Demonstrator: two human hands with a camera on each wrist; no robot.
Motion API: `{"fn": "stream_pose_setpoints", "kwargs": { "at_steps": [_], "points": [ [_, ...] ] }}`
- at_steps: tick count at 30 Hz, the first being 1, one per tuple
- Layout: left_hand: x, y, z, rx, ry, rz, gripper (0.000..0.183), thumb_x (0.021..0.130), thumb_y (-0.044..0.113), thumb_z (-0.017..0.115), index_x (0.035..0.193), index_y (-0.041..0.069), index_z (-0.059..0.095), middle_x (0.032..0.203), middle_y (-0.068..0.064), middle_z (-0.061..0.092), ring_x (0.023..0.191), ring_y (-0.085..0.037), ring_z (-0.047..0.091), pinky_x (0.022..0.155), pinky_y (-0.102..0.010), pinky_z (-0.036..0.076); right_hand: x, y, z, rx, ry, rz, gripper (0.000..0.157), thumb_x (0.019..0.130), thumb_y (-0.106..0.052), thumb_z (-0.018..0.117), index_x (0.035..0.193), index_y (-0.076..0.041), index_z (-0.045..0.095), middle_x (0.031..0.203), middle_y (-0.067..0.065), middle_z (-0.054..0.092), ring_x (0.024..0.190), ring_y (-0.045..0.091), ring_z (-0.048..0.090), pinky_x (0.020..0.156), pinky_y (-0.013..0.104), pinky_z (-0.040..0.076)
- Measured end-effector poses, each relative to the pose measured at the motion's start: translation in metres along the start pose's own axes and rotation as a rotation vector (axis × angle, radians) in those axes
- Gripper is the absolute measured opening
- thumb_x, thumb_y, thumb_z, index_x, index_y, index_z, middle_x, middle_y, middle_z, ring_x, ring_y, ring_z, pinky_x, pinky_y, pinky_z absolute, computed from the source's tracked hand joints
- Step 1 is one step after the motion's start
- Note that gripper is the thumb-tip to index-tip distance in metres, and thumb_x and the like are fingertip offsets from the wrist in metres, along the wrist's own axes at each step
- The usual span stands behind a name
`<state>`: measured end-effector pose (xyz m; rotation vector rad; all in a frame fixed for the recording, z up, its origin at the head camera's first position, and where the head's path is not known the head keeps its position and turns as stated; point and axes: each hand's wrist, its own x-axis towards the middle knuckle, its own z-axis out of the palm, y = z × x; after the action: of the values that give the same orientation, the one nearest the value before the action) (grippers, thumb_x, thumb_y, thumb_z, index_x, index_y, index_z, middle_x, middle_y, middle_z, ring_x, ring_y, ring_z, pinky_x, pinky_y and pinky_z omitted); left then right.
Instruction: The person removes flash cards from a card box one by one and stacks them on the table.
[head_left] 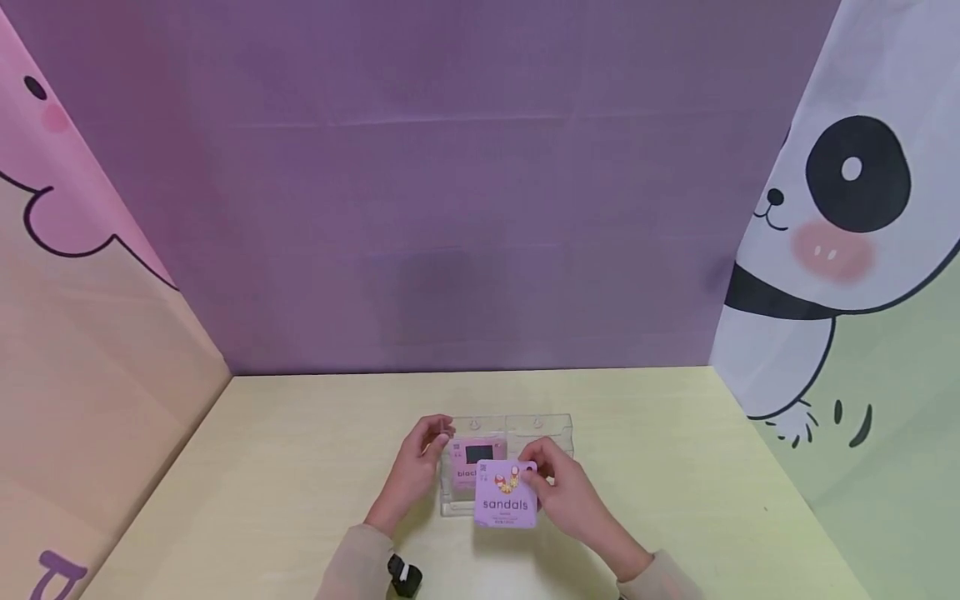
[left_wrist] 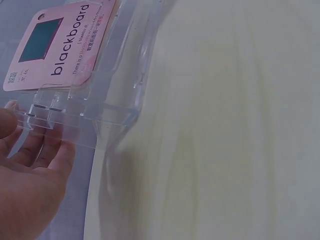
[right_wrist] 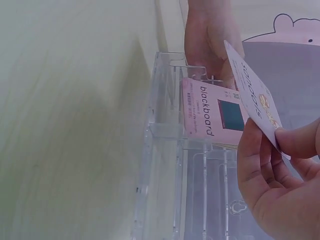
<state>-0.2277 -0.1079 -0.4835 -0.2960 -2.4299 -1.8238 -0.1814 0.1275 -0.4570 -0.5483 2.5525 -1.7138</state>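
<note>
A person's left hand [head_left: 416, 454] curls its fingers [left_wrist: 63, 157]; the right hand [head_left: 562, 493] pinches; forearms [head_left: 617, 546] angle towards the worktop's [head_left: 315, 450] far edge.

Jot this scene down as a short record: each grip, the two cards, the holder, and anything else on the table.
Left grip: holds the left side of the clear holder
Right grip: pinches the sandals card near its right edge
Sandals card: purple, printed side toward the head camera
Blackboard card: pink, in the holder's left compartment, partly hidden in the head view
Holder: see-through, on the table
Also there: small black object beside the left sleeve
</note>
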Motion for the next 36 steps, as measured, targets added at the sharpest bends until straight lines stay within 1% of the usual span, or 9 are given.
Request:
{"fn": "stream_pose_setpoints", "kwargs": {
  "at_steps": [1, 5, 6, 12, 20, 24, 30, 31, 36],
  "points": [
    [0.0, -0.002, 0.0, 0.003, 0.003, 0.005, 0.027, 0.099, 0.004, 0.047, 0.126, 0.002, 0.05, 0.119, -0.015, 0.059, 0.119, -0.032, 0.052, 0.106, -0.048, 0.038, 0.0, 0.001, 0.001, -0.001, -0.002, 0.0, 0.016, 0.093, 0.004, 0.053, 0.102, -0.009, 0.052, 0.087, 0.006, 0.056, 0.076, 0.021, 0.057, 0.053, 0.039, 0.056],
    [0.006, -0.022, 0.002, -0.007, 0.017, 0.007, 0.026, 0.099, 0.009, 0.048, 0.125, 0.009, 0.051, 0.118, -0.008, 0.06, 0.118, -0.027, 0.053, 0.106, -0.045, 0.039, -0.001, 0.004, 0.002, -0.008, -0.008, 0.0, 0.016, 0.093, 0.004, 0.053, 0.102, -0.009, 0.052, 0.087, 0.006, 0.056, 0.076, 0.02, 0.057, 0.052, 0.034, 0.056],
    [0.006, -0.023, 0.002, -0.006, 0.014, 0.008, 0.027, 0.099, 0.009, 0.048, 0.125, 0.009, 0.051, 0.118, -0.009, 0.06, 0.118, -0.027, 0.053, 0.106, -0.045, 0.039, -0.001, 0.003, 0.002, -0.012, -0.008, 0.001, 0.015, 0.093, 0.004, 0.053, 0.102, -0.009, 0.052, 0.087, 0.006, 0.056, 0.076, 0.02, 0.057, 0.052, 0.034, 0.056],
    [0.008, -0.022, 0.004, -0.009, 0.016, 0.03, 0.026, 0.099, 0.007, 0.049, 0.125, 0.007, 0.052, 0.116, -0.01, 0.061, 0.115, -0.028, 0.054, 0.104, -0.045, 0.041, -0.003, 0.005, 0.001, -0.023, -0.014, 0.012, 0.014, 0.094, 0.003, 0.054, 0.102, -0.008, 0.052, 0.088, 0.006, 0.056, 0.077, 0.021, 0.056, 0.053, 0.033, 0.056],
    [0.006, -0.022, 0.004, -0.007, 0.019, 0.011, 0.026, 0.099, 0.007, 0.049, 0.124, 0.008, 0.052, 0.115, -0.008, 0.06, 0.115, -0.026, 0.054, 0.104, -0.044, 0.041, -0.008, 0.01, 0.0, -0.041, -0.016, 0.031, 0.016, 0.092, 0.003, 0.056, 0.102, -0.009, 0.052, 0.086, 0.005, 0.056, 0.074, 0.019, 0.055, 0.051, 0.028, 0.054],
    [0.006, -0.022, 0.004, 0.001, 0.013, 0.021, 0.026, 0.098, 0.009, 0.049, 0.125, 0.009, 0.052, 0.116, -0.009, 0.06, 0.115, -0.027, 0.054, 0.104, -0.045, 0.04, -0.009, 0.012, 0.0, -0.054, -0.012, 0.027, 0.016, 0.092, 0.003, 0.056, 0.101, -0.009, 0.053, 0.085, 0.004, 0.056, 0.073, 0.018, 0.054, 0.05, 0.026, 0.053],
    [0.006, -0.021, 0.004, -0.001, 0.011, 0.04, 0.027, 0.099, 0.009, 0.048, 0.125, 0.006, 0.051, 0.116, -0.012, 0.06, 0.115, -0.029, 0.054, 0.104, -0.047, 0.04, -0.011, 0.013, 0.0, -0.054, -0.007, 0.028, 0.017, 0.091, 0.004, 0.057, 0.1, -0.01, 0.053, 0.084, 0.004, 0.055, 0.073, 0.017, 0.054, 0.051, 0.026, 0.052],
    [0.006, -0.021, 0.004, 0.002, 0.014, 0.047, 0.027, 0.099, 0.009, 0.048, 0.125, 0.006, 0.051, 0.116, -0.012, 0.06, 0.115, -0.029, 0.054, 0.103, -0.047, 0.041, -0.011, 0.012, 0.0, -0.057, -0.01, 0.028, 0.017, 0.091, 0.004, 0.057, 0.1, -0.01, 0.053, 0.084, 0.004, 0.055, 0.073, 0.017, 0.054, 0.051, 0.026, 0.052],
    [0.007, -0.021, 0.003, 0.004, 0.015, 0.04, 0.026, 0.099, 0.008, 0.048, 0.125, 0.005, 0.051, 0.116, -0.012, 0.06, 0.114, -0.028, 0.054, 0.103, -0.045, 0.041, -0.012, 0.013, 0.002, -0.085, -0.038, 0.043, 0.017, 0.091, 0.003, 0.058, 0.1, -0.01, 0.053, 0.084, 0.001, 0.056, 0.075, 0.017, 0.053, 0.057, 0.023, 0.05]
  ]
}}
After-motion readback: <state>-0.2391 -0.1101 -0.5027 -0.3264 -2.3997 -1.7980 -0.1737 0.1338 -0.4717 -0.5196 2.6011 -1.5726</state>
